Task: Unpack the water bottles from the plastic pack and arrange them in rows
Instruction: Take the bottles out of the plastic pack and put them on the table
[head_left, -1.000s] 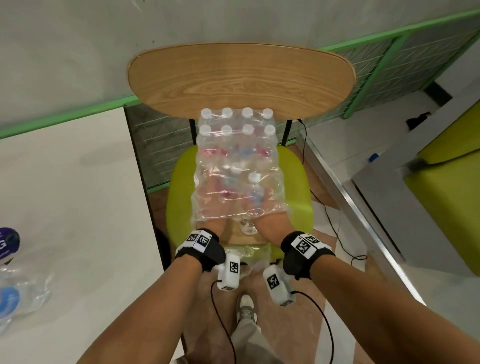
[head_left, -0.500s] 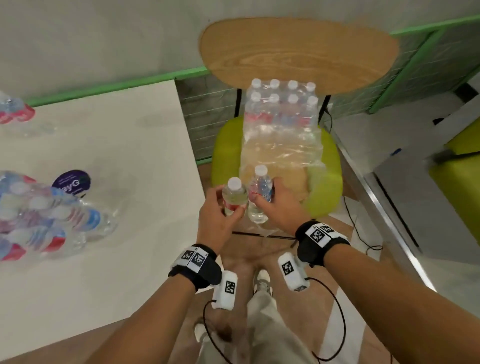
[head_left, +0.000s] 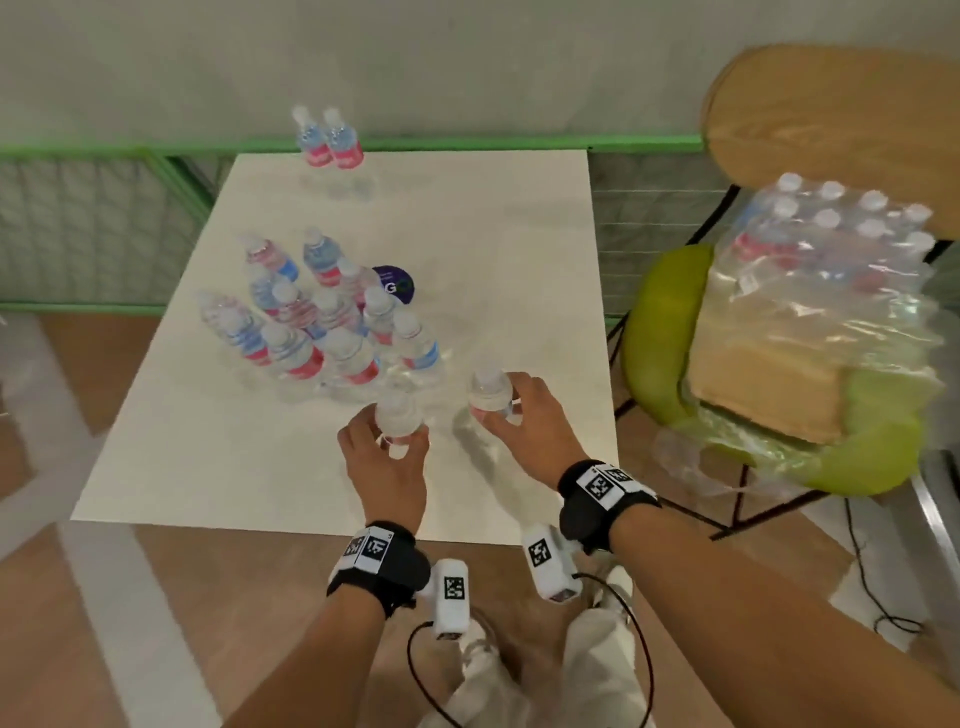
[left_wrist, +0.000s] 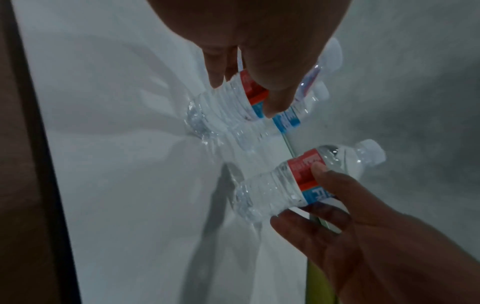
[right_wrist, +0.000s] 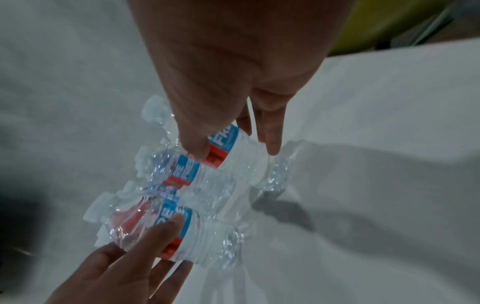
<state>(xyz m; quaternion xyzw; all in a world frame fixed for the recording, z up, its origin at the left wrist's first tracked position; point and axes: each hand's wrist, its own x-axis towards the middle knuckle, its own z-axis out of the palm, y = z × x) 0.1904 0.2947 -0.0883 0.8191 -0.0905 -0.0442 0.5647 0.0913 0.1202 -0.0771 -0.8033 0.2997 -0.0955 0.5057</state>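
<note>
Left hand (head_left: 387, 457): fingers (left_wrist: 272, 67) wrapped round a small water bottle (head_left: 397, 415), upright, base apparently on the white tabletop (head_left: 493, 249); contact blurred. Right hand (head_left: 524, 421): fingers (right_wrist: 270, 133) gripping a second water bottle (head_left: 490, 395), upright, just right of the first. Cluster of bottles (head_left: 317, 322) with red-and-blue labels, behind the left-hand bottle. Pair of bottles (head_left: 328, 139) at the tabletop's far edge. Plastic pack (head_left: 826, 291), torn open, remaining bottles at its far end, on the green chair (head_left: 654, 322) right of the tabletop.
</note>
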